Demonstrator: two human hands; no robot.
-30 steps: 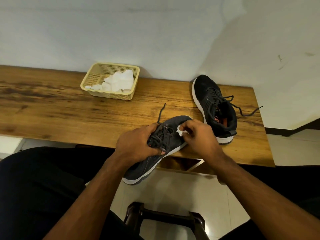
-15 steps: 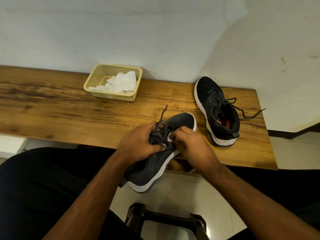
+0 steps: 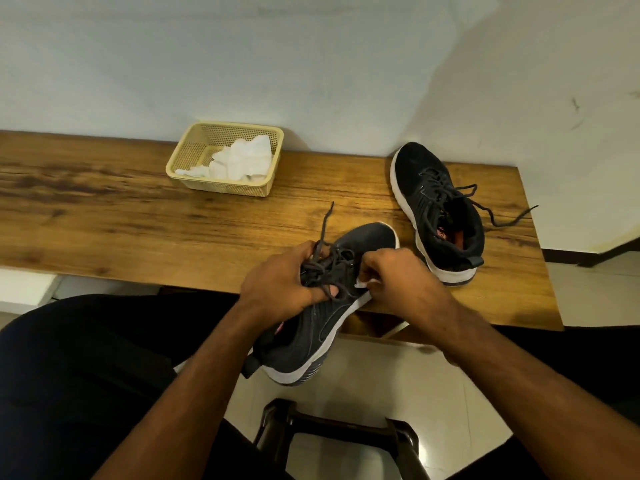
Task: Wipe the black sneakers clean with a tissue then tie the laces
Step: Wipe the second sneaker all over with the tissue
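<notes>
**Wiping the held sneaker: support with one hand, rub with the other**

Left to right. A perforated basket [image 3: 194, 157] stands on the desk [image 3: 104, 216] near the wall and holds spare white tissues [image 3: 242, 161]. Nearer the camera, the left hand [image 3: 280, 282] has its fingers curled round the laced throat of the held sneaker [image 3: 311, 334], whose toe rests at the desk edge while its heel hangs over the floor. The right hand [image 3: 398, 278] is closed on a small wad of tissue [image 3: 363, 282], which lies against the shoe's side just above the white sole. The second sneaker [image 3: 436, 206] sits flat on the desk to the right, well apart from the work, its laces [image 3: 498, 216] loose and trailing toward the desk's end.

For a clean result, the supporting grip should stay firm enough that the upper does not flex away under the rubbing. The wad is small, so it probably needs refolding to a fresh face, or replacing from the basket, as it soils. Loose laces of the held shoe lie under the left fingers; wiping beneath them likely calls for shifting that grip. Tying appears best left until both shoes are wiped.
</notes>
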